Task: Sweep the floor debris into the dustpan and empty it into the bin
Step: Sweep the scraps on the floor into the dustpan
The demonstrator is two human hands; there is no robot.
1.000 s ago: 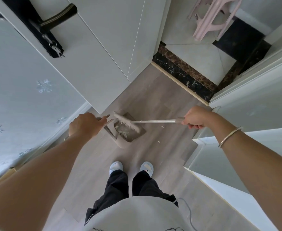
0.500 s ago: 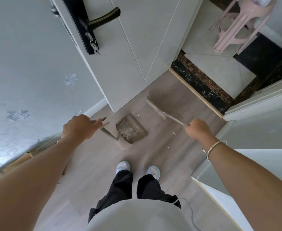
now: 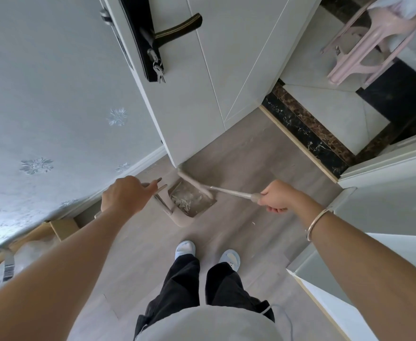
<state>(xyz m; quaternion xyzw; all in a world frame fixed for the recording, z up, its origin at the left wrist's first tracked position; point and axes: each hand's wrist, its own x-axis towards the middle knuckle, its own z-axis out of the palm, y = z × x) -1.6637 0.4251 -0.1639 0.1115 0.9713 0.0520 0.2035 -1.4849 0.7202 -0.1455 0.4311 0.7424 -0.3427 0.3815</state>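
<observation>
The left hand [image 3: 124, 196] grips the dustpan [image 3: 192, 201] handle; the right hand [image 3: 277, 196] holds the broom [image 3: 196, 182], its head at the pan's mouth, debris [image 3: 185, 201] inside.

One camera sits on the person's head and looks steeply down at the wood floor [image 3: 251, 163], close and wide-angle, with lines bowing at the edges. The forearms enter from the lower corners. The left hand [image 3: 126, 195] and right hand [image 3: 279, 196] sit mid-frame by the dustpan [image 3: 181, 221] and broom [image 3: 193, 180]. The slippers [image 3: 185, 248] are at bottom centre, and the door [image 3: 189, 107] is at the top.
</observation>
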